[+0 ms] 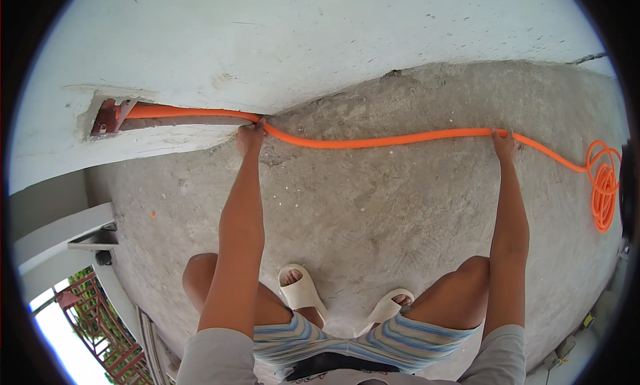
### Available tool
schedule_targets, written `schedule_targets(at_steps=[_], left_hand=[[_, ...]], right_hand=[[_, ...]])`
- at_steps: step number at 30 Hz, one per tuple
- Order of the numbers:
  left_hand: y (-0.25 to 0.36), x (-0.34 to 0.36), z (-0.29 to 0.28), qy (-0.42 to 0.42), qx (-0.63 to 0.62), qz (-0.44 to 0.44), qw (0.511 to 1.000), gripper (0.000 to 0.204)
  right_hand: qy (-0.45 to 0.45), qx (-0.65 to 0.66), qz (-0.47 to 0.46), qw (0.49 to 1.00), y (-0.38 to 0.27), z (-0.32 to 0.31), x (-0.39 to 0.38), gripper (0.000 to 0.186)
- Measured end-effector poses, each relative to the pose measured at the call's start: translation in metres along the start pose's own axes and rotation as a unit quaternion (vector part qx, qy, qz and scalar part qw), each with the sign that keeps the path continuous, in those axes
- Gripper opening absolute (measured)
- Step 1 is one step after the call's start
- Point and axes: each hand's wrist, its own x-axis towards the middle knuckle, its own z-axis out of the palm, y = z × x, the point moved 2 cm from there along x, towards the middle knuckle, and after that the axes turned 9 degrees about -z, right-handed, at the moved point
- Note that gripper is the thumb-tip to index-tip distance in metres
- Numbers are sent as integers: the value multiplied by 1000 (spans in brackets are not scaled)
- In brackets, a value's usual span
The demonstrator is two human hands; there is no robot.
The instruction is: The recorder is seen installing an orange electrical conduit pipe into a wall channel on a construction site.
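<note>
The left hand (251,138) and right hand (505,146) had fingers gripping the orange tube (380,142), which ran from a wall slot (177,121) at left across the floor (373,205) to a coil (603,202) at right.

This looks like an unfinished room: a bare grey concrete floor (387,205) spreads beneath the left grip (251,138), and left of it orange corrugated tubing (373,143) enters a rough channel (190,121) cut into a white plastered wall (267,45).

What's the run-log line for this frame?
left hand: holds orange tube at right end of wall groove | right hand: holds tube farther right | tube: partly in groove | coil: on floor, right
</note>
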Motion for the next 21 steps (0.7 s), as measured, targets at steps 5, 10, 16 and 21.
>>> schedule_targets(at_steps=[5, 10, 16, 21], left_hand=[[-2, -2, 0, 7, -3, -6, 1000, 43], [1, -7, -3, -4, -13, -24, 1000, 45], [0, -4, -3, 19, 14, 2, 1000, 47], [-4, 5, 0, -6, 40, 33, 999, 46]], right_hand=[[20, -31, 26, 999, -15, -4, -9, 91], [13, -73, 49, 996, -16, -2, -10, 83], [-51, -58, 15, 997, -16, -9, -1, 98], [-65, -57, -5, 996, -36, -13, -25, 125]])
